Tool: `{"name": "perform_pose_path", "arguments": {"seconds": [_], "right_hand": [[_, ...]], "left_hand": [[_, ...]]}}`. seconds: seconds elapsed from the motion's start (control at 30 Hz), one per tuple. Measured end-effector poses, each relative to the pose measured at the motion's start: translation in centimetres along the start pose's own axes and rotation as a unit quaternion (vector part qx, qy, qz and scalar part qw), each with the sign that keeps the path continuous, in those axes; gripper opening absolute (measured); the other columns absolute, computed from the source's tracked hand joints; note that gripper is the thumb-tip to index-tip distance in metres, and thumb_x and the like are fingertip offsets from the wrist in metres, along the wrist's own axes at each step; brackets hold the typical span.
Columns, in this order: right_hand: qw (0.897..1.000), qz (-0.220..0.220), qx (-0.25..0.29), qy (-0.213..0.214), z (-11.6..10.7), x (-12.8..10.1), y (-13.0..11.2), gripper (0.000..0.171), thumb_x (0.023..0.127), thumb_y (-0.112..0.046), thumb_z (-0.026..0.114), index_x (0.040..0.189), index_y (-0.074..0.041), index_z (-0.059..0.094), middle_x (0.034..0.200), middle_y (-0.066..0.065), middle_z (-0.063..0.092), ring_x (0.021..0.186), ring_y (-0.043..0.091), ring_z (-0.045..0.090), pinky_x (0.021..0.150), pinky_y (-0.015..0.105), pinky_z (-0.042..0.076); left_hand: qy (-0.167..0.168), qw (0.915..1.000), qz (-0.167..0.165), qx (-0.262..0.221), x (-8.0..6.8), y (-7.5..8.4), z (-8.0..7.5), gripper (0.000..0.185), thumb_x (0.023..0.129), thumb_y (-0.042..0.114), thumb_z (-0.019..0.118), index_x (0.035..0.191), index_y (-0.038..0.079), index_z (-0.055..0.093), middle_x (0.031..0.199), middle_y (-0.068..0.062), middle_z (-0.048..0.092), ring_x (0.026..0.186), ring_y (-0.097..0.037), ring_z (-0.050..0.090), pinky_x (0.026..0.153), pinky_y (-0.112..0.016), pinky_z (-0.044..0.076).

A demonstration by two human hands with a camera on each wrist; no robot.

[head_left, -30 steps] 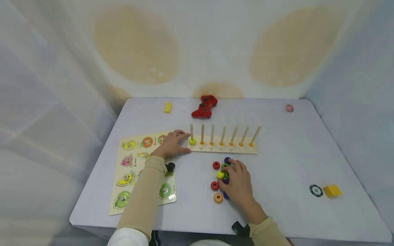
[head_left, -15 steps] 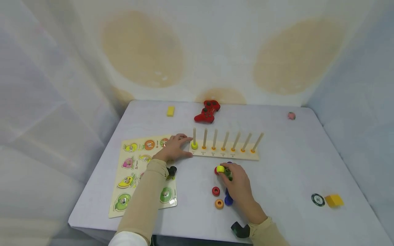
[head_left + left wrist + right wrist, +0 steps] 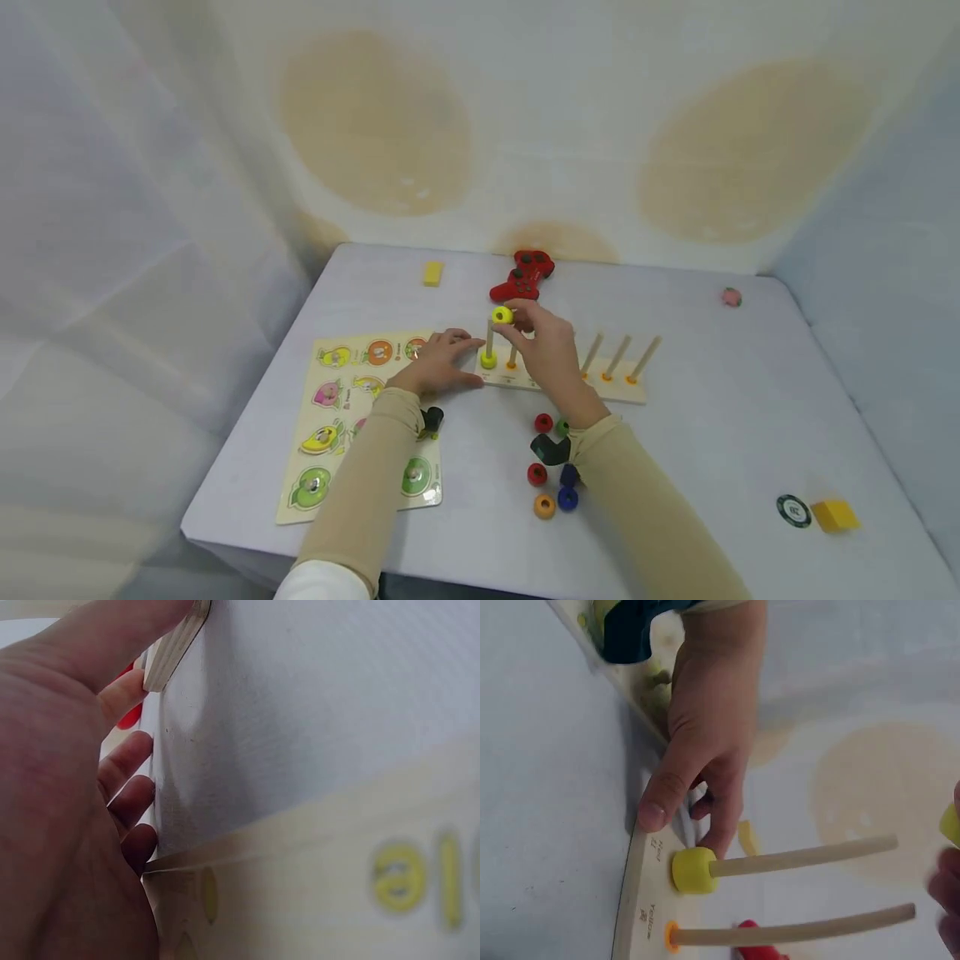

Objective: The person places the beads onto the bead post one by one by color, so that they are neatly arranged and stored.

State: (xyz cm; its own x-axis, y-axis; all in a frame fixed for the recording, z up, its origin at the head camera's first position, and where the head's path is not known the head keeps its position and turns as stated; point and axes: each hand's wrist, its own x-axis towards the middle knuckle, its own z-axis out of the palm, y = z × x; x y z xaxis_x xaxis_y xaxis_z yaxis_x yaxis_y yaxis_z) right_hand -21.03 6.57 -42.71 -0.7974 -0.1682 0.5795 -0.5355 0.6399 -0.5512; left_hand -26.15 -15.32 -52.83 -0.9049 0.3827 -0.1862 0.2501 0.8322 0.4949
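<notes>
Right hand [image 3: 547,350]: grip pinched yellow ring [image 3: 502,315] above peg board [image 3: 617,389]; left hand [image 3: 442,365]: grip pinched its left end, thumb on near edge.

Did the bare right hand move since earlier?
Yes: the right hand moved forward and leftward, toward the left end of the pale wooden peg board.

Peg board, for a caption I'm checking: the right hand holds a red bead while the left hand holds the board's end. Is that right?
Not quite: the bead in the right hand is yellow, not red, as the head view shows. The left hand does hold the end of the peg board.
</notes>
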Motion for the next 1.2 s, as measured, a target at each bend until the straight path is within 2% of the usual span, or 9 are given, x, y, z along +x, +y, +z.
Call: {"name": "perform_pose_path", "arguments": {"seconds": [0.1,0.2,0.4,0.63,0.83,0.9,1.0,1.13,1.2], "right_hand": [[0.997,-0.014,-0.078,0.023,0.9,0.6,0.3,0.036,0.082,-0.033,0.086,0.108,-0.012,0.076,0.111,0.007,0.07,0.106,0.026,0.065,0.093,0.046,0.049],[0.991,0.016,-0.131,0.032,1.5,0.6,0.7,0.036,0.081,-0.04,0.086,0.105,-0.015,0.077,0.124,0.007,0.064,0.124,0.028,0.056,0.103,0.053,0.038],[0.983,0.073,-0.169,0.017,1.3,-0.2,1.2,0.041,0.084,-0.048,0.081,0.11,-0.017,0.078,0.133,0.004,0.06,0.131,0.029,0.05,0.108,0.058,0.032],[0.992,0.076,-0.098,0.038,-1.9,-1.1,1.5,0.038,0.09,-0.041,0.078,0.116,-0.014,0.073,0.136,0.008,0.06,0.133,0.033,0.048,0.108,0.06,0.027],[0.994,0.046,-0.029,0.09,-4.3,-3.9,2.8,0.027,0.094,-0.024,0.075,0.112,-0.004,0.073,0.126,0.017,0.064,0.123,0.039,0.054,0.108,0.057,0.036],[0.996,0.051,-0.024,0.075,-4.4,-5.8,3.2,0.025,0.094,-0.021,0.075,0.112,-0.004,0.073,0.12,0.016,0.066,0.115,0.036,0.059,0.103,0.053,0.045],[0.995,0.085,-0.045,-0.003,-3.8,-8.9,3.6,0.028,0.093,-0.024,0.077,0.115,-0.008,0.072,0.117,0.011,0.068,0.111,0.031,0.063,0.097,0.05,0.052],[0.979,0.125,-0.099,-0.131,-2.2,-12.1,3.8,0.045,0.088,-0.036,0.081,0.124,-0.013,0.07,0.13,0.009,0.065,0.125,0.03,0.058,0.102,0.053,0.049],[0.971,0.14,-0.114,-0.159,-1.6,-13.2,3.8,0.047,0.085,-0.037,0.083,0.124,-0.014,0.07,0.136,0.009,0.062,0.13,0.031,0.054,0.105,0.055,0.046]], "left_hand": [[-0.004,1.0,0.003,0.001,0.4,0.6,0.2,0.079,0.082,0.06,0.078,0.152,0.044,0.045,0.157,0.002,0.038,0.145,-0.031,0.031,0.118,-0.057,0.033],[-0.01,0.9999,0.004,0.005,0.7,1.1,0.3,0.078,0.082,0.059,0.078,0.152,0.044,0.045,0.156,0.002,0.039,0.145,-0.03,0.031,0.118,-0.057,0.034],[-0.017,0.9997,0.014,0.013,0.9,1.8,0.6,0.079,0.083,0.06,0.077,0.153,0.043,0.044,0.157,0.002,0.038,0.145,-0.03,0.032,0.119,-0.056,0.034],[-0.01,0.9992,0.035,0.016,1.1,2.3,-0.3,0.078,0.085,0.06,0.076,0.153,0.042,0.043,0.158,0.002,0.037,0.146,-0.031,0.031,0.12,-0.056,0.031],[0.001,0.9985,0.05,0.022,1.3,0.8,-2.0,0.078,0.085,0.061,0.074,0.154,0.041,0.042,0.158,-0.002,0.036,0.145,-0.035,0.03,0.12,-0.058,0.028],[-0.004,0.9987,0.046,0.02,0.9,0.5,-2.2,0.079,0.086,0.06,0.074,0.155,0.04,0.041,0.158,-0.003,0.035,0.145,-0.036,0.03,0.121,-0.059,0.026],[-0.011,0.999,0.037,0.022,0.2,0.2,-2.2,0.079,0.086,0.058,0.074,0.155,0.038,0.041,0.159,-0.003,0.034,0.146,-0.036,0.029,0.121,-0.058,0.025],[-0.013,0.9994,0.028,0.017,-0.4,-0.5,-1.9,0.08,0.085,0.058,0.075,0.155,0.039,0.041,0.159,-0.002,0.034,0.146,-0.035,0.029,0.121,-0.059,0.026],[-0.014,0.9995,0.025,0.01,-0.6,-0.9,-1.6,0.081,0.085,0.059,0.076,0.155,0.039,0.041,0.16,-0.002,0.033,0.146,-0.035,0.028,0.121,-0.06,0.026]]}}
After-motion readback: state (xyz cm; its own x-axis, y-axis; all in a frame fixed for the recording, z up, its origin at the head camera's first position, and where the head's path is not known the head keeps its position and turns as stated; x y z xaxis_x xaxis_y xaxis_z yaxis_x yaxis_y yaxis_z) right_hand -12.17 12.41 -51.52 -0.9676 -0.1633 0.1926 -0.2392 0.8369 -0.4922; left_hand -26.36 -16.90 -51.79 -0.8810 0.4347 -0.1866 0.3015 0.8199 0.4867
